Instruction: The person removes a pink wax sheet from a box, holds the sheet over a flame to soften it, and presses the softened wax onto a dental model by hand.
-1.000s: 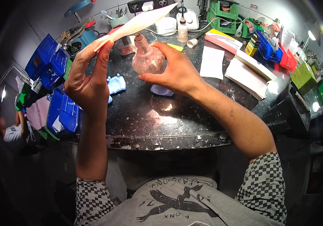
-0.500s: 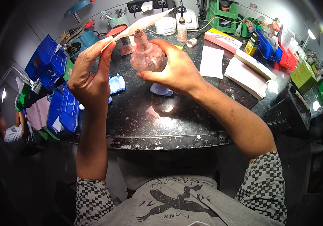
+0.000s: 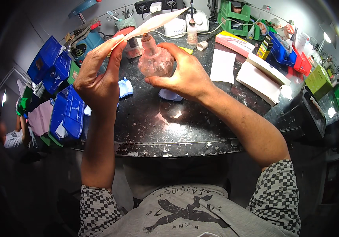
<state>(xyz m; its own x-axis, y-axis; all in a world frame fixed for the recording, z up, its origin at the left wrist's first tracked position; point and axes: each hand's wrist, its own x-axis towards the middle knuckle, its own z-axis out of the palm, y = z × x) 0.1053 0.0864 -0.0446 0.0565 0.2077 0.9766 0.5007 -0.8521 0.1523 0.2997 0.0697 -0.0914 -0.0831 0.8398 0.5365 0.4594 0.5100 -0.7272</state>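
Note:
My left hand (image 3: 98, 77) pinches one end of a thin pale pink sheet (image 3: 155, 23) between thumb and fingers. The sheet slants up to the right, above the neck of a round glass spirit lamp (image 3: 156, 63). Around the lamp's right side curls my right hand (image 3: 187, 73), holding it up off the bench. No flame can be made out at the wick. Below the hands, a blue moulded piece (image 3: 125, 87) lies beside my left wrist, and another bluish piece (image 3: 170, 94) sits under the lamp.
The dark bench (image 3: 177, 134) has a worn, chipped front edge. Blue bins (image 3: 67, 112) stand at the left. On the right are a white paper (image 3: 222, 66), an open white box (image 3: 262, 79) and a black container (image 3: 306, 106). A small dropper bottle (image 3: 192, 32) stands behind the lamp.
My left hand and the pink sheet have shifted slightly right, and the sheet's far end with them. The lamp in my right hand has moved only a little.

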